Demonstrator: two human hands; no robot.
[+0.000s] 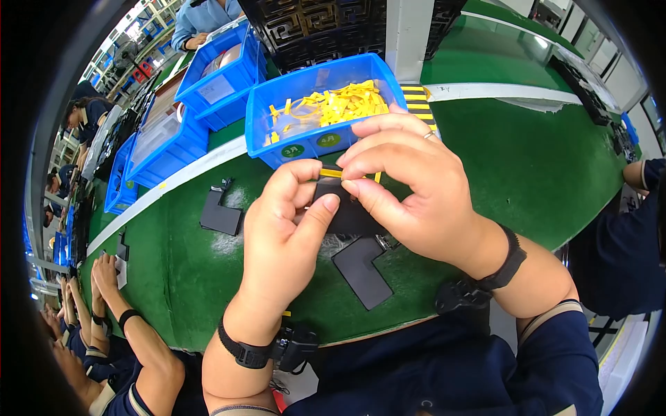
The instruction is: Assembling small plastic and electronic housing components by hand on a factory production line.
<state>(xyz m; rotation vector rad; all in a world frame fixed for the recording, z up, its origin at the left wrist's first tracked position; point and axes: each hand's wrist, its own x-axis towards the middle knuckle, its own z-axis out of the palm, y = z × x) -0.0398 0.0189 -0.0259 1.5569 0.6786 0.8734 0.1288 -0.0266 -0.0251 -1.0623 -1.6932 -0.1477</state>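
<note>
Over the counter [513, 180], the left hand [281, 225] gripped a black part [349, 216]; the right hand [416, 173] pinched a yellow strip [331, 173] at its far edge, seemingly aligning it; the next move likely needed even pressing.

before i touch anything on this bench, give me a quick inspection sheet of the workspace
surface: green work surface with pale scuffs around the dark parts
job's things: dark flat piece between the hands, a yellow strip at its upper edge; loose yellow pieces in a blue bin
clutter: two L-shaped black parts, one left and one nearer the person; more blue bins at upper left
hands: left hand holds the dark piece's left side; right hand has thumb and forefinger at the strip's right end
cables: none clearly made out
surroundings: co-workers' hands at far left; pale post behind the yellow-filled bin
</note>
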